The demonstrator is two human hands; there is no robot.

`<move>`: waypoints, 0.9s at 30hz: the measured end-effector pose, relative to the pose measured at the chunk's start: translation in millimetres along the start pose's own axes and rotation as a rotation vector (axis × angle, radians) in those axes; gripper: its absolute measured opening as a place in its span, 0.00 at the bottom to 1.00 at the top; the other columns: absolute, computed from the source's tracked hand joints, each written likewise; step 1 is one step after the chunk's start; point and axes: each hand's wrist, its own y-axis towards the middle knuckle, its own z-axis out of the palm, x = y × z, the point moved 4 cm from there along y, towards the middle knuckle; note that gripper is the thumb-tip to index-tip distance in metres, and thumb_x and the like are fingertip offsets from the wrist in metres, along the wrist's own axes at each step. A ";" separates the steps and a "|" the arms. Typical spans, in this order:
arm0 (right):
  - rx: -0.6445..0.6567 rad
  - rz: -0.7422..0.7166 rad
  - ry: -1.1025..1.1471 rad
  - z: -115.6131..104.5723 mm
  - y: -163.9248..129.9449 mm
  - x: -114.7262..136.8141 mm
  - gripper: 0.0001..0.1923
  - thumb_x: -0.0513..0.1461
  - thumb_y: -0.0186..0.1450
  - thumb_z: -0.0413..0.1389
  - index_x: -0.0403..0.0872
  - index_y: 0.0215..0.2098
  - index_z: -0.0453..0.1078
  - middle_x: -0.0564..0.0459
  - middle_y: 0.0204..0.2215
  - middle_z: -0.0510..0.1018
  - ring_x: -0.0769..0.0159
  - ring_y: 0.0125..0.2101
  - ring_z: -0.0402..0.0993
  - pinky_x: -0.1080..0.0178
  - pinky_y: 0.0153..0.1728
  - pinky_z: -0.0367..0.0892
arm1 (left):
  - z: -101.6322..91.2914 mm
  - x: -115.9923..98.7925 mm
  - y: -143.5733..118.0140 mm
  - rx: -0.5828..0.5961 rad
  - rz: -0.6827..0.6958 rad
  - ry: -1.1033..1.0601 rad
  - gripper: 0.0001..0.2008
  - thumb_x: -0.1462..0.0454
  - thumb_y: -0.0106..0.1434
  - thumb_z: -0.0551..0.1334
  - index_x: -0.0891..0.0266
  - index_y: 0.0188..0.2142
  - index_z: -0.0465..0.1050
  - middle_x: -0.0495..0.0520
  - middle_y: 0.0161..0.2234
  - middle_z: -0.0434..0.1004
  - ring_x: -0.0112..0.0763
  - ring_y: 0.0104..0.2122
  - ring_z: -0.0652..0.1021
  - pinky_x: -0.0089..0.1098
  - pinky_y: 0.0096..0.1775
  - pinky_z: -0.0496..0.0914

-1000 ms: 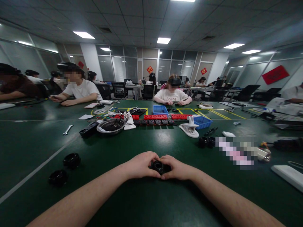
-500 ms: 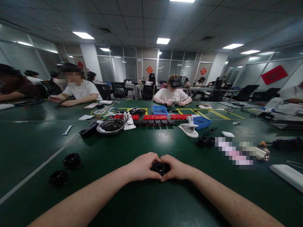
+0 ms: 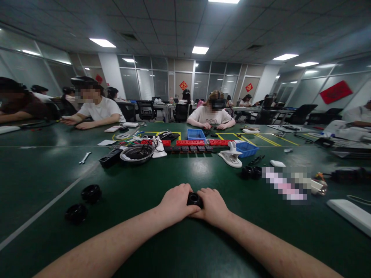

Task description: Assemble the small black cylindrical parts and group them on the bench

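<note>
Between my two hands is a round black ring-shaped part (image 3: pixel 194 199) with a dark hole in its middle, low over or on the green table (image 3: pixel 139 239). My left hand (image 3: pixel 176 201) closes round its left side. From the right, my right hand (image 3: pixel 213 204) wraps it, and the two thumbs meet at the near side. Fingertips at the far side are partly hidden. Two similar black ring-shaped parts (image 3: pixel 91 193) lie to the left of my left forearm. Another pair of black round parts (image 3: pixel 247 172) sits ahead on the right.
Farther off stand a round metal dish (image 3: pixel 136 155), a white clip stand (image 3: pixel 232 156), red power strips (image 3: pixel 189 142) and blue trays (image 3: pixel 246 149). A wrench (image 3: pixel 85 158) lies at the left, a white bar (image 3: pixel 350 216) at the right. Co-workers (image 3: pixel 213 116) sit across the table.
My hands have shifted their grip on the black part, fingers now pointing more forward over its sides and thumbs lower. The view has moved slightly.
</note>
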 end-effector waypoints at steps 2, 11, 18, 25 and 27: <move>0.018 -0.046 0.102 -3.2 1.0 -1.9 0.29 0.57 0.43 0.56 0.44 0.33 0.64 0.50 0.30 0.68 0.60 0.32 0.63 0.61 0.32 0.56 | -2.8 1.5 1.8 0.070 0.061 -0.041 0.19 0.53 0.45 0.62 0.60 0.34 0.64 0.51 0.34 0.66 0.35 0.34 0.69 0.29 0.31 0.61; 0.296 -0.306 0.438 -6.8 7.9 -11.6 0.24 0.46 0.47 0.60 0.46 0.40 0.65 0.53 0.35 0.67 0.62 0.37 0.61 0.62 0.38 0.57 | -3.4 9.3 9.9 0.234 0.254 -0.153 0.21 0.53 0.45 0.63 0.60 0.36 0.64 0.49 0.33 0.65 0.30 0.32 0.67 0.25 0.29 0.60; 0.317 -0.361 0.484 -8.5 7.7 -11.5 0.20 0.43 0.51 0.58 0.46 0.41 0.65 0.53 0.35 0.67 0.63 0.38 0.61 0.62 0.40 0.56 | -0.3 11.4 10.3 0.246 0.253 -0.171 0.21 0.53 0.45 0.62 0.60 0.37 0.64 0.49 0.34 0.64 0.30 0.31 0.67 0.26 0.29 0.60; 0.298 -0.344 0.464 -5.8 8.3 -12.6 0.19 0.43 0.50 0.58 0.46 0.39 0.66 0.53 0.34 0.68 0.63 0.36 0.62 0.62 0.38 0.57 | -0.7 8.8 9.0 0.230 0.231 -0.155 0.21 0.53 0.45 0.63 0.60 0.37 0.64 0.49 0.34 0.64 0.30 0.32 0.67 0.26 0.29 0.60; 0.292 -0.339 0.470 -4.9 9.2 -13.0 0.18 0.43 0.50 0.59 0.45 0.38 0.67 0.54 0.32 0.69 0.64 0.35 0.62 0.64 0.37 0.57 | -1.9 7.0 8.1 0.219 0.217 -0.145 0.21 0.52 0.45 0.62 0.60 0.36 0.64 0.49 0.34 0.65 0.31 0.33 0.67 0.26 0.29 0.60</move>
